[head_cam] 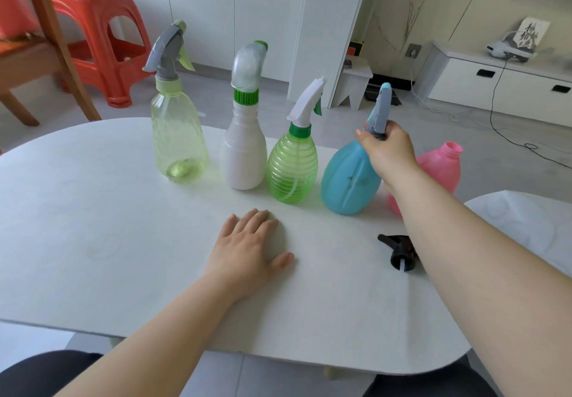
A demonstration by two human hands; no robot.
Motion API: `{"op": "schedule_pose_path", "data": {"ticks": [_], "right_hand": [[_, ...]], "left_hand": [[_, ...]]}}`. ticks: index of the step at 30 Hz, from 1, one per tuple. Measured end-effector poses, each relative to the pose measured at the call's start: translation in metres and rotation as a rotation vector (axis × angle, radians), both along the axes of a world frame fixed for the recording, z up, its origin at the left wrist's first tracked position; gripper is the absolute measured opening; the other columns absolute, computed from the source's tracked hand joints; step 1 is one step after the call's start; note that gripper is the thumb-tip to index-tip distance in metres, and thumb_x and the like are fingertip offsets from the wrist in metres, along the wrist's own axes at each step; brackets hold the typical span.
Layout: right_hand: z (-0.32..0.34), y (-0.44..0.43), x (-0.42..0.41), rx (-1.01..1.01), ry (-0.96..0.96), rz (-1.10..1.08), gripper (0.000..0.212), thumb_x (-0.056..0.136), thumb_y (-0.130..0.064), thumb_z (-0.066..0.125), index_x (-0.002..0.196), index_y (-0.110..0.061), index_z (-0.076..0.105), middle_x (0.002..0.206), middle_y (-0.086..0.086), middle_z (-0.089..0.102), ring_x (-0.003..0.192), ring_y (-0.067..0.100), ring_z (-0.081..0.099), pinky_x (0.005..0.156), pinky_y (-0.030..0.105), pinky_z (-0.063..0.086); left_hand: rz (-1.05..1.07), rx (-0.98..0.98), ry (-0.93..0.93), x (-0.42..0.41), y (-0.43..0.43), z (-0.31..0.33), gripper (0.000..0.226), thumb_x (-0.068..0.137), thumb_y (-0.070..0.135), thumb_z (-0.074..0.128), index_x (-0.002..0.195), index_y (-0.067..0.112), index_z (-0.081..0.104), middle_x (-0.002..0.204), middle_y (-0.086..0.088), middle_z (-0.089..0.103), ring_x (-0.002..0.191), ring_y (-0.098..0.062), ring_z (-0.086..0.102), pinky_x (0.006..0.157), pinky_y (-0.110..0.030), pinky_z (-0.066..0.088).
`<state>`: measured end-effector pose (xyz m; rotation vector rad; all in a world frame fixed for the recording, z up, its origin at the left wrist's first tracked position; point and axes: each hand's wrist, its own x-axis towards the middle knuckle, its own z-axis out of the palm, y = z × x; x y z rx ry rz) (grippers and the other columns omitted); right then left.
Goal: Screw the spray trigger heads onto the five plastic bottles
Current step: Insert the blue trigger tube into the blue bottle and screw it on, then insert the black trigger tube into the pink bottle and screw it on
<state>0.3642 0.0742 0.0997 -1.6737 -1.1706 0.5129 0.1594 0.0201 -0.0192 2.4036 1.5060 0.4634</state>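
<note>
Several bottles stand in a row on the white table (93, 226). A clear yellow-green bottle (178, 136), a white bottle (246, 152) and a ribbed green bottle (292, 170) each carry a trigger head. My right hand (388, 152) grips the neck of the blue bottle (348, 180) under its grey-blue trigger head (380, 108). Behind my forearm stands a pink bottle (439, 164) with a bare neck. A black trigger head (397, 249) lies loose on the table near my right forearm. My left hand (250, 248) rests flat on the table, holding nothing.
An orange plastic stool (102, 43) and a wooden chair (37, 56) stand beyond the table at the far left. A second white surface (526, 226) sits at the right. White cabinets and a low drawer unit (495, 84) line the back, with a cable on the floor.
</note>
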Motion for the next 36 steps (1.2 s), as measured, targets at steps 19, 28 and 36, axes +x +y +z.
{"op": "schedule_pose_path", "data": {"ticks": [19,28,36], "right_hand": [[-0.002,-0.061,0.037,0.007,-0.214,-0.133,0.029,0.076,-0.026,0.065,0.099,-0.012,0.054,0.074,-0.012,0.047,0.072,0.008,0.048,0.06,0.01,0.034],[-0.035,-0.105,0.035,-0.799,-0.671,-0.067,0.045,0.074,-0.052,0.057,0.056,-0.012,0.051,0.059,0.0,0.051,0.057,0.02,0.048,0.045,0.026,0.028],[-0.046,-0.105,0.027,-0.837,-0.638,-0.095,0.034,0.075,-0.039,0.059,0.096,-0.011,0.057,0.09,0.006,0.058,0.093,0.028,0.058,0.062,0.025,0.036]], "left_hand": [[0.0,0.003,0.019,0.001,-0.002,0.0,0.064,0.082,0.058,0.039,0.136,0.025,0.027,0.15,0.004,0.023,0.14,-0.011,0.011,0.113,-0.031,-0.002],[0.008,0.016,0.013,-0.002,-0.01,0.001,0.058,0.085,0.053,0.04,0.134,0.025,0.03,0.149,0.005,0.025,0.14,-0.011,0.013,0.111,-0.029,0.001],[0.005,0.029,-0.001,-0.006,-0.016,0.0,0.056,0.085,0.052,0.042,0.134,0.026,0.032,0.149,0.005,0.026,0.14,-0.011,0.014,0.111,-0.029,0.001]]}}
